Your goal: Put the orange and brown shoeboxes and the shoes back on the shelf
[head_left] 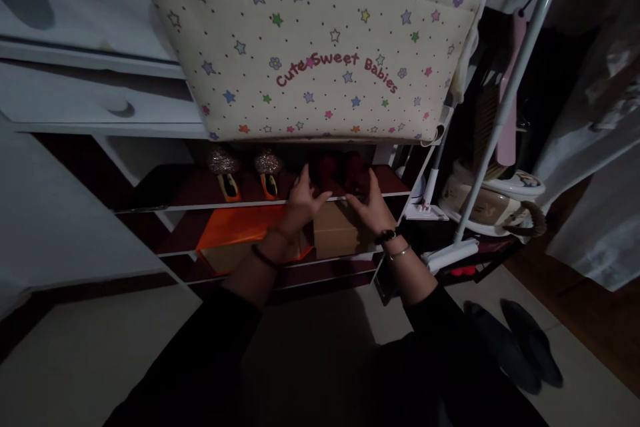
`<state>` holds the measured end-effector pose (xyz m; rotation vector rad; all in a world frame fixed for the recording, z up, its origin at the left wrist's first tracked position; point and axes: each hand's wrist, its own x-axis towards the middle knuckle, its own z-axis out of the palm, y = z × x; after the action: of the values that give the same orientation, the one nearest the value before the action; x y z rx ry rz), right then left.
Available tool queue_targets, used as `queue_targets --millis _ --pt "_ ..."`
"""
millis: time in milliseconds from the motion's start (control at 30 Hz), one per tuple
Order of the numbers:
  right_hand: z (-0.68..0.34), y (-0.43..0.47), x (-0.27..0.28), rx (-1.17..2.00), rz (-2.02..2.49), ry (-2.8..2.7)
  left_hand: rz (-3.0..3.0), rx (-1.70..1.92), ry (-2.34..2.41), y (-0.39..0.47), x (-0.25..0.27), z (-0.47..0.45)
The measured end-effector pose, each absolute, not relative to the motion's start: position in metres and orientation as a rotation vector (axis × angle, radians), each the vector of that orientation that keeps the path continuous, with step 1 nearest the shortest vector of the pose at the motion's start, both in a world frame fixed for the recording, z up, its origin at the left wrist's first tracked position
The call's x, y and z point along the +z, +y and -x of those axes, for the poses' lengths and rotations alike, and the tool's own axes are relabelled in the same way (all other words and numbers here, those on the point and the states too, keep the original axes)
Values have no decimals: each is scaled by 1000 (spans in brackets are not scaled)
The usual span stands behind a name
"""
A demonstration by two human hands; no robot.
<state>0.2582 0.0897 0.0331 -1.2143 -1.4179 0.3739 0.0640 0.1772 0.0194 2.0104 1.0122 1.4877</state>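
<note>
While dim light covers the pale floor [115,347], two dark-red rounded objects [327,170], too shadowed to identify, sit at twelve o'clock on a dark-red, white-edged shelf [195,190], between left hand [301,203] and right hand [374,208], both spread wide; I cannot tell contact. Two glittery shoes [224,163] stand at nine, one orange box [240,223] at eight, one brown cardboard box [334,235] at six, two dark slippers [503,343] at four.

A cream fabric basket [320,47] is printed with coloured stars; at right, two dark, flat shoes [503,347] are seen on the pale tiled floor [115,353].
</note>
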Motion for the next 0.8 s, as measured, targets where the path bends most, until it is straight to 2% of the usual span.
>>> queue_targets --millis 167,267,500,800 --pt "-233 43 13 485 1039 -1143 -2040 1441 942 96 2 -24" --pt "-213 26 4 692 929 -963 -1834 1416 883 60 -9 -5" --pt "-186 15 11 1178 658 -640 -1309 1400 757 37 11 6" --pt "-164 -28 48 1405 308 -964 -1096 1191 63 -1 49 9"
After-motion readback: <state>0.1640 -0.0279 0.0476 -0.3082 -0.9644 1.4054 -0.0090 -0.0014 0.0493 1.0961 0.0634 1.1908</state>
